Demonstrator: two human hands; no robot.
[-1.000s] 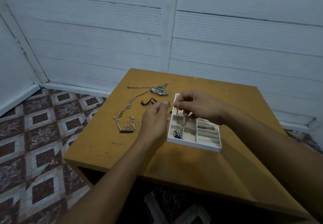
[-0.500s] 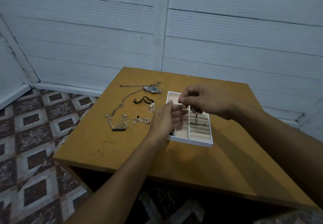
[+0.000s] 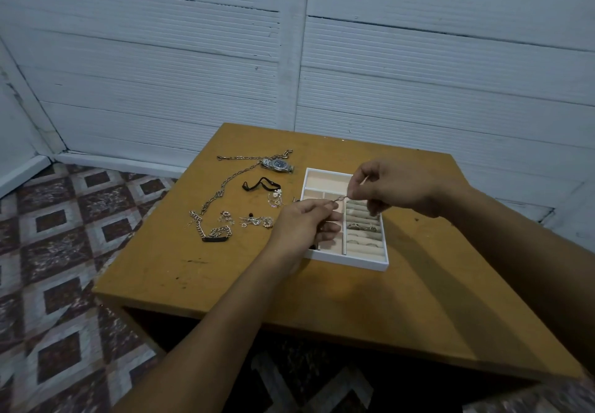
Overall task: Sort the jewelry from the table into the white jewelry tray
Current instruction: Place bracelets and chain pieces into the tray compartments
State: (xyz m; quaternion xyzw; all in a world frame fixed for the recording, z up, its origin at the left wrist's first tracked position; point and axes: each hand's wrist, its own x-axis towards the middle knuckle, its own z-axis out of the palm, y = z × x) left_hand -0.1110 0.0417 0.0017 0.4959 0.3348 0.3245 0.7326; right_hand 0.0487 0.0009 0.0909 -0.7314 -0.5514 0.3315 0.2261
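A short silver chain (image 3: 340, 199) is held stretched between the two hands, just above the far half of the white jewelry tray (image 3: 353, 263). One end is pinched between thumb and forefinger of the left hand (image 3: 304, 227), and the other is pinched at the fingertips of the right hand (image 3: 397, 189). The other fingers of both hands are curled. Whether more of the chain is gathered inside the left palm cannot be told.

The tray lies just right of the middle of the table (image 3: 322, 300). A few rings (image 3: 363, 227) are seated in the ring rolls on its 3 o'clock side. The open compartments on the 9 o'clock side are largely hidden under the left hand.

The step in hand is judged to be the placing of this chain into a compartment. For the next move, the chain would need to be lowered over an open compartment and released from both pinches, so that it coils inside the walls and is not left draped over a divider.

Much is left unsorted. Taken from the tray, a wristwatch (image 3: 277, 165) lies at 11 o'clock and a black cord (image 3: 260, 184) at 10. A long chain (image 3: 222, 189) lies beyond the cord. A scatter of small earrings (image 3: 256, 221) lies at 9, with a plated bracelet (image 3: 216, 235) farther out.
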